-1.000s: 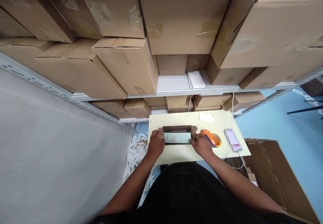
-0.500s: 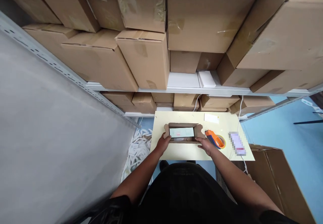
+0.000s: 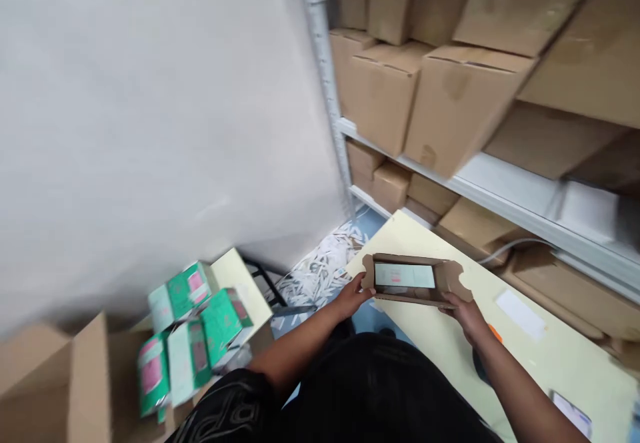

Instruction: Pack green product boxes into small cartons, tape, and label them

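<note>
A small open cardboard box [image 3: 457,278] is held between my two hands over the cream table [image 3: 505,370], its end flaps spread outward. Inside lies a pale green-white packet [image 3: 405,275] with a pink mark. My left hand [image 3: 354,296] grips the box's left end, thumb over the near edge. At the right end my right hand [image 3: 465,313] is closed on the near corner, its fingers partly hidden underneath. Just beyond the right forearm, an orange bit of the tape dispenser [image 3: 495,334] shows; the arm covers most of it.
Several green-and-white boxes [image 3: 223,323] sit at left beside a large open carton [image 3: 90,383]. Shelving [image 3: 430,180] full of cartons stands behind the table. White paper strips [image 3: 320,270] litter the floor. A white sheet [image 3: 521,313] and a phone [image 3: 571,413] lie on the table.
My view has swung left, bringing the green-and-white boxes and large carton into sight. Both hands keep hold of the cardboard box, which now sits further left over the table.
</note>
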Motion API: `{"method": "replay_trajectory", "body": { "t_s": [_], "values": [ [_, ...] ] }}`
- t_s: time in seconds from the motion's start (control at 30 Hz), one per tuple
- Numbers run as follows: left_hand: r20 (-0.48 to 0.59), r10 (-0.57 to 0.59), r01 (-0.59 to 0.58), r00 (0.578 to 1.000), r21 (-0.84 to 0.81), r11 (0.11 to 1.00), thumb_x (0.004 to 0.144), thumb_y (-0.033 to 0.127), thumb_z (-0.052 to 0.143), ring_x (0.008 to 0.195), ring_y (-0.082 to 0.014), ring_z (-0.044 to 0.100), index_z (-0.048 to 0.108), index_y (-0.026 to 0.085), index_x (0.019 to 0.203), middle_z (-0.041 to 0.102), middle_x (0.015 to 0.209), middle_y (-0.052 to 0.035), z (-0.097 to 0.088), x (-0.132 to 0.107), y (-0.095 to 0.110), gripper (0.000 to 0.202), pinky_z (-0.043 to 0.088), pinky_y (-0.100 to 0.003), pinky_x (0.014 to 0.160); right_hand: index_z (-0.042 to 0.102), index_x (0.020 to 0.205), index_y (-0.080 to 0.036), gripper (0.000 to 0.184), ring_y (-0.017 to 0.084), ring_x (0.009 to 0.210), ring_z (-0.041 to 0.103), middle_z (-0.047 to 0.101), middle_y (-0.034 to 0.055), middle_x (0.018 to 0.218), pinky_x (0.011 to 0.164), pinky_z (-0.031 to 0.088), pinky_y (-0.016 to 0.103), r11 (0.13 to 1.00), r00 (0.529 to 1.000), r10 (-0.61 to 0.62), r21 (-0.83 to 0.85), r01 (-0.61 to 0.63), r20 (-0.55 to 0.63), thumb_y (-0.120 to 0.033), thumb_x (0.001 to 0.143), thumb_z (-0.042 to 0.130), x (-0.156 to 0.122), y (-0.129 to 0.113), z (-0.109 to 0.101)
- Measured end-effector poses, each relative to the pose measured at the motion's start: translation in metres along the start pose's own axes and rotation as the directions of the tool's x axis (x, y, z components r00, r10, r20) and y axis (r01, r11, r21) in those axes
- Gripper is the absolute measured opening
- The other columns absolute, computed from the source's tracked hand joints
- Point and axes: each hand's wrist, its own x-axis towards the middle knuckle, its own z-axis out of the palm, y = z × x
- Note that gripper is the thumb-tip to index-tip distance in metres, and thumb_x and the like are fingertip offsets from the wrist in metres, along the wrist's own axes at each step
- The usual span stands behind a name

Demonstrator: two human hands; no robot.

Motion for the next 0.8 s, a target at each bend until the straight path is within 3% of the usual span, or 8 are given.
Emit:
{"method": "replay_trajectory", "body": {
  "t_s": [0.1,0.23,0.33,0.4,0.47,0.6,0.73,0.8],
  "values": [
    [-0.064,0.07,-0.067,0.996,0.054,0.996,0.082,0.057,0.068,0.123,-0.0322,0.063,0.05,0.017,0.144,0.067,0.135,-0.0137,-0.03,-0.05,0.004,0.076,0.051,-0.043,0.102,0.074,0.108,-0.021,0.053,0.027,0.09,0.072,0.077,0.006,0.105,0.069,0.065,0.037,0.994,0.99,-0.062,-0.08,0.073,0.126,-0.039,0.06,0.086,-0.003,-0.023,0.03],
    [-0.2,0.068,0.021,0.977,0.41,0.912,0.077,0.051,0.077,0.126,-0.0362,0.062,0.061,0.023,0.139,0.067,0.137,-0.0135,-0.077,-0.12,0.018,0.07,0.047,-0.045,0.107,0.074,0.112,-0.023,0.055,0.028,0.095,0.073,0.077,0.0057,0.111,0.068,0.066,0.036,0.972,0.966,-0.114,-0.175,0.156,0.231,-0.039,0.061,0.084,-0.018,-0.044,0.085],
    [-0.358,0.111,0.113,0.927,0.551,0.827,0.077,0.041,0.077,0.129,-0.0363,0.06,0.07,0.025,0.128,0.069,0.134,-0.012,-0.113,-0.174,0.025,0.053,0.043,-0.044,0.112,0.073,0.11,-0.024,0.054,0.027,0.091,0.073,0.077,0.0046,0.109,0.065,0.066,0.036,0.965,0.951,-0.103,-0.201,0.166,0.292,-0.039,0.059,0.085,-0.031,-0.048,0.129],
    [-0.505,0.125,0.221,0.854,0.569,0.792,0.081,0.039,0.074,0.127,-0.035,0.062,0.069,0.025,0.129,0.07,0.132,-0.0121,-0.139,-0.213,0.029,0.05,0.044,-0.043,0.111,0.073,0.108,-0.023,0.053,0.026,0.088,0.073,0.077,0.0045,0.108,0.065,0.067,0.037,0.966,0.932,-0.097,-0.192,0.173,0.35,-0.038,0.059,0.086,-0.043,-0.045,0.159],
    [-0.643,0.138,0.357,0.753,0.577,0.735,0.086,0.038,0.069,0.126,-0.034,0.062,0.066,0.024,0.133,0.069,0.132,-0.0127,-0.172,-0.258,0.03,0.05,0.044,-0.042,0.111,0.072,0.106,-0.021,0.052,0.025,0.084,0.073,0.076,0.0042,0.104,0.066,0.067,0.038,0.969,0.91,-0.101,-0.167,0.181,0.402,-0.036,0.059,0.086,-0.058,-0.039,0.188],
    [-0.861,0.15,0.609,0.486,0.457,0.649,0.092,0.042,0.061,0.122,-0.031,0.064,0.067,0.023,0.131,0.07,0.13,-0.0118,-0.257,-0.364,0.019,0.043,0.047,-0.037,0.105,0.07,0.104,-0.022,0.051,0.025,0.077,0.073,0.075,0.0029,0.094,0.065,0.066,0.039,0.974,0.888,-0.122,-0.117,0.193,0.444,-0.037,0.058,0.086,-0.1,-0.022,0.247],
    [-0.959,0.066,0.758,0.276,0.259,0.598,0.094,0.038,0.054,0.106,-0.0297,0.069,0.07,0.018,0.117,0.076,0.112,-0.0132,-0.353,-0.468,-0.03,0.035,0.051,-0.036,0.092,0.07,0.093,-0.023,0.045,0.024,0.067,0.07,0.073,0.0026,0.082,0.064,0.065,0.04,0.974,0.891,-0.096,-0.142,0.175,0.443,-0.038,0.054,0.086,-0.143,-0.002,0.302],
    [-0.963,-0.103,0.824,0.25,0.156,0.544,0.091,0.035,0.055,0.104,-0.0309,0.07,0.072,0.017,0.11,0.076,0.108,-0.015,-0.393,-0.504,-0.069,0.031,0.052,-0.036,0.087,0.069,0.091,-0.023,0.042,0.025,0.068,0.07,0.073,0.0036,0.082,0.064,0.066,0.041,0.969,0.887,-0.102,-0.157,0.191,0.45,-0.039,0.055,0.086,-0.163,0.008,0.325]
  ]
}}
